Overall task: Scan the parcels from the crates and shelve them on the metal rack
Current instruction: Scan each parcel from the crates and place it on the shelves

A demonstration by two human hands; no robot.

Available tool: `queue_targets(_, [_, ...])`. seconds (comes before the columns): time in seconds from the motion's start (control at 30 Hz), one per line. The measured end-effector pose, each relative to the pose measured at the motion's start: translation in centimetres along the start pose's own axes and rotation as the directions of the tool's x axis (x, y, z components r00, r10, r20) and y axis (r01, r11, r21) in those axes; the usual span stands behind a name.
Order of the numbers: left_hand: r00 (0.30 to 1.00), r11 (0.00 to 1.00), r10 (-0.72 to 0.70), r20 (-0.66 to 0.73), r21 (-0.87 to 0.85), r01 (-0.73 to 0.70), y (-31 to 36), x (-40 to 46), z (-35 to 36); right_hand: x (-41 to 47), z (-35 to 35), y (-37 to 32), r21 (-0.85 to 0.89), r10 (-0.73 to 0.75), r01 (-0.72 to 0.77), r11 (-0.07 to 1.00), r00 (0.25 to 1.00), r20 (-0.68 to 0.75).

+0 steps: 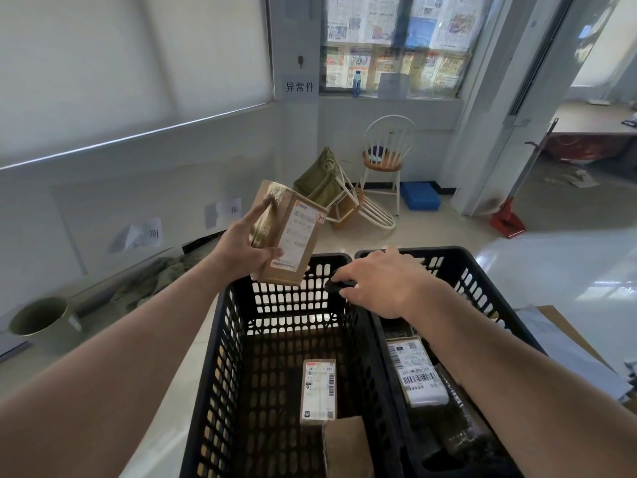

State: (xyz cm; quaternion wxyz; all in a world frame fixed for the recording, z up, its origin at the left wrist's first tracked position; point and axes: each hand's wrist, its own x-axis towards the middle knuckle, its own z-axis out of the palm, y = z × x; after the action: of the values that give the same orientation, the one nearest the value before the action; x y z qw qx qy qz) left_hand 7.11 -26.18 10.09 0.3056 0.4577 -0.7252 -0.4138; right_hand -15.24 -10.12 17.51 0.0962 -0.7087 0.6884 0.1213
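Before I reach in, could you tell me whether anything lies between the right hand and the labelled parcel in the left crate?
Nothing visible does: the right hand holds a small black object at the rim, and the labelled parcel lies uncovered below.

Two crates side by side: left crate (220,339), right crate (482,288). Two parcels (319,391) lie in left, a labelled parcel (418,374) in right. Held parcel (286,236) above left crate's far rim; chairs (384,157) behind.

White chair (384,157) upright, blue bin (421,195) beside; red dustpan (507,223) right.
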Motion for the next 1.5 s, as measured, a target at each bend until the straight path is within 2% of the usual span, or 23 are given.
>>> queue_targets(0.1, [1.000,1.000,-0.007,-0.001,-0.025,0.007,-0.2,0.3,-0.1,0.8,0.2,0.5,0.073,-0.018,0.020,0.997,0.999,-0.032])
queue_targets(0.17, [1.000,0.998,-0.013,-0.011,-0.058,0.012,-0.2,0.4,-0.3,1.4,0.2,1.1,0.198,-0.043,0.056,0.979,0.997,-0.072])
queue_targets(0.3, [0.999,0.985,-0.038,-0.031,-0.171,0.032,0.2,0.6,-0.7,2.8,0.7,2.3,0.506,-0.085,0.173,0.845,0.977,-0.194])
queue_targets(0.4, [0.995,0.959,-0.088,-0.041,-0.275,0.073,1.1,0.3,-1.1,4.0,1.3,2.7,0.623,-0.057,0.269,0.735,0.939,-0.338])
queue_targets(0.53, [0.991,0.926,-0.113,-0.067,-0.369,0.081,3.0,-1.5,-1.3,5.5,1.6,2.8,0.706,0.016,0.402,0.583,0.863,-0.505])
queue_targets(0.7, [0.976,0.919,-0.117,-0.185,-0.393,0.036,5.2,-5.1,-0.6,7.0,0.8,2.5,0.768,0.131,0.511,0.388,0.794,-0.594])
queue_targets(0.77, [0.963,0.918,-0.114,-0.243,-0.397,0.009,6.4,-7.3,0.0,7.1,0.4,2.0,0.753,0.093,0.566,0.336,0.775,-0.625])
queue_targets(0.87, [0.937,0.901,-0.122,-0.328,-0.433,-0.035,8.5,-11.3,0.9,6.1,0.1,0.7,0.749,0.001,0.642,0.164,0.759,-0.651])
queue_targets(0.97, [0.904,0.903,-0.118,-0.412,-0.423,-0.075,10.4,-15.8,1.4,4.6,-0.4,-1.2,0.717,-0.092,0.696,0.043,0.717,-0.691])
queue_targets(1.03, [0.864,0.913,-0.132,-0.486,-0.399,-0.085,11.8,-19.1,1.5,3.5,-0.7,-2.7,0.699,-0.154,0.714,-0.030,0.688,-0.709])
queue_targets(1.13, [0.784,0.937,-0.151,-0.603,-0.341,-0.081,14.0,-24.6,1.6,1.1,-0.9,-5.5,0.668,-0.267,0.743,-0.047,0.635,-0.725])
queue_targets(1.3, [0.598,0.984,-0.140,-0.789,-0.178,-0.006,17.5,-33.8,1.8,-5.2,-0.8,-11.2,0.605,-0.403,0.782,-0.146,0.512,-0.759])
queue_targets(1.5, [0.398,0.994,-0.076,-0.914,-0.036,0.107,20.5,-46.7,3.2,-16.0,0.4,-18.0,0.572,-0.519,0.773,-0.275,0.382,-0.765])
